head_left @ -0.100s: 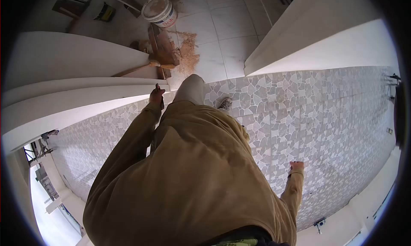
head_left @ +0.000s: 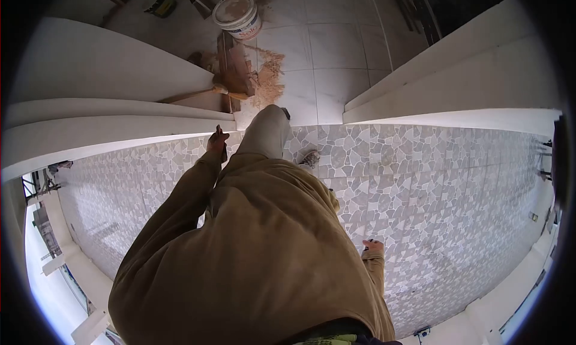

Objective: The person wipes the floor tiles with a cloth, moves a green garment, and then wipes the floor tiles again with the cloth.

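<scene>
My left hand (head_left: pixel 217 143) hangs ahead of my hip, near the white wall edge by the doorway. Its fingers are closed round a slim dark object (head_left: pixel 224 152) whose ends stick out above and below; its kind is too small to tell. My right hand (head_left: pixel 373 245) hangs low by my right side above the stone-patterned floor, with its fingers curled. A small dark spot shows at those fingers, and I cannot make out what it is. One leg (head_left: pixel 263 135) is stepping forward at the doorway, the other shoe (head_left: pixel 310 159) being behind it.
Past the doorway, a white bucket (head_left: pixel 245 30) stands on pale tiles beside reddish-brown debris (head_left: pixel 271 75). A wooden-handled broom (head_left: pixel 195 94) lies across the left side of the opening. White walls (head_left: pixel 456 81) flank the passage, and a black-and-yellow container (head_left: pixel 162 4) stands farther in.
My right hand has swung inward, closer to my body. My front leg reaches farther forward and its shoe tip now shows. My left hand keeps its hold on the dark object.
</scene>
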Available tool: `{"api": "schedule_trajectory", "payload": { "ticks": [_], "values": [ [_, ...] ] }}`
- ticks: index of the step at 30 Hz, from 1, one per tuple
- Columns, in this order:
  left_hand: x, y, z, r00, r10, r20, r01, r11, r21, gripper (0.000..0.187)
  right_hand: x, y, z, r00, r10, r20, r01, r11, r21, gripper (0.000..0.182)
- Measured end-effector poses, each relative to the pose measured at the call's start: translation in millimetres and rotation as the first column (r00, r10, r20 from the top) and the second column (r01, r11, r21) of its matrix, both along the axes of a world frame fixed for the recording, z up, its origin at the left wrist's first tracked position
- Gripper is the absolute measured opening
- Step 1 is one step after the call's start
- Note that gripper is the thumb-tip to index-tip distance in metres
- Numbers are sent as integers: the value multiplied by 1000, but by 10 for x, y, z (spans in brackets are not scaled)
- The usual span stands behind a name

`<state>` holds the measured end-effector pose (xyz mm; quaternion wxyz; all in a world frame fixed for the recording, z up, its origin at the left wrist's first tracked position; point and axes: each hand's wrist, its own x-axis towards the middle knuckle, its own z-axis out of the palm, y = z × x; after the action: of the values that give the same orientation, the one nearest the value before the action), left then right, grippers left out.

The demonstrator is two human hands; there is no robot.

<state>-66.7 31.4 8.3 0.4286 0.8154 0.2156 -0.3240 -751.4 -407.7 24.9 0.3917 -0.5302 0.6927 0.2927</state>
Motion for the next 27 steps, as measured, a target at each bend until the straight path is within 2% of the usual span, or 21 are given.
{"api": "schedule_trajectory", "payload": {
  "ticks": [1, 2, 3, 4, 5, 8, 9, 10, 11, 12, 13, 14, 15, 16, 17, 19, 20, 22, 24, 25, 27],
  "values": [
    [-127, 184, -18, 999, -24, -41, 24, 999, 23, 25, 235, 344, 204, 994, 105, -28, -100, 984, 149, 43],
    [-182, 337, -119, 989, -143, 21, 141, 986, 86, 28, 434, 617, 76, 989, 147, -17, -138, 960, 244, 43],
    [461, 333, -598, 908, -301, 291, 293, 953, 72, 27, 1303, 429, -638, 973, 227, 50, -232, 931, 281, 42],
    [555, 510, -879, 715, -674, 186, 555, 709, 434, 26, 1234, 640, -1131, 952, 274, 137, -303, 903, 304, 40],
    [600, 523, -987, 688, -718, 106, 605, 648, 463, 38, 1746, 622, -1223, 933, 305, 193, -351, 890, 292, 40],
    [526, 611, -1223, 715, -685, -136, 684, 647, 338, 74, 3467, 131, -1090, 909, 279, 311, -345, 920, 184, 42],
    [591, 566, -1273, 688, -707, -161, 716, 626, 309, 87, 4020, -84, -1048, 895, 273, 353, -338, 931, 136, 42],
    [923, 353, -1307, 591, -780, -207, 795, 519, 313, 89, 4583, -343, -981, 875, 273, 399, -331, 940, 82, 42],
    [1064, 176, -1250, 802, -580, -144, 596, 759, 263, 89, 5089, -575, -905, 860, 272, 432, -319, 947, 41, 43],
    [1208, -50, -1161, 939, -325, -114, 341, 920, 193, 89, 5577, -808, -813, 847, 270, 458, -303, 953, -4, 43],
    [1506, -237, -1159, 888, -399, -228, 454, 838, 302, 91, 6021, -1049, -676, 836, 269, 477, -282, 958, -46, 44],
    [1706, -349, -1185, 932, -352, -92, 364, 895, 257, 80, 6414, -1261, -511, 833, 257, 490, -253, 964, -75, 44],
    [2040, -545, -1073, 961, -217, -171, 238, 965, 110, 69, 6802, -1495, -328, 830, 248, 499, -222, 969, -111, 44],
    [2808, -971, -830, 965, -95, -246, 89, 995, -34, 59, 7253, -1706, -45, 825, 237, 513, -195, 971, -135, 45],
    [3210, -1332, -352, 981, -156, -112, 152, 987, -42, 50, 7535, -1905, 96, 820, 229, 524, -168, 972, -161, 45],
    [3996, -1711, -125, 980, -177, 91, 182, 982, -41, 40, 8038, -2284, 378, 813, 217, 541, -127, 972, -199, 46],
    [4410, -1805, -315, 976, -136, 167, 145, 988, -43, 37, 8262, -2425, 512, 809, 214, 547, -114, 971, -211, 46],
    [5197, -2168, -104, 952, -179, 249, 199, 978, -59, 33, 8689, -2683, 654, 802, 214, 558, -108, 970, -218, 47],
    [5802, -2691, 262, 997, -25, 72, 44, 963, -267, 27, 9119, -2924, 549, 784, 247, 569, -161, 967, -199, 48],
    [6027, -3017, 568, 985, -68, 158, 111, 952, -285, 25, 9350, -3010, 431, 775, 269, 572, -210, 963, -168, 48],
    [6450, -3412, 550, 927, -144, 346, 222, 955, -198, 26, 9780, -3170, 153, 783, 318, 534, -333, 940, -72, 49]
  ]
}}
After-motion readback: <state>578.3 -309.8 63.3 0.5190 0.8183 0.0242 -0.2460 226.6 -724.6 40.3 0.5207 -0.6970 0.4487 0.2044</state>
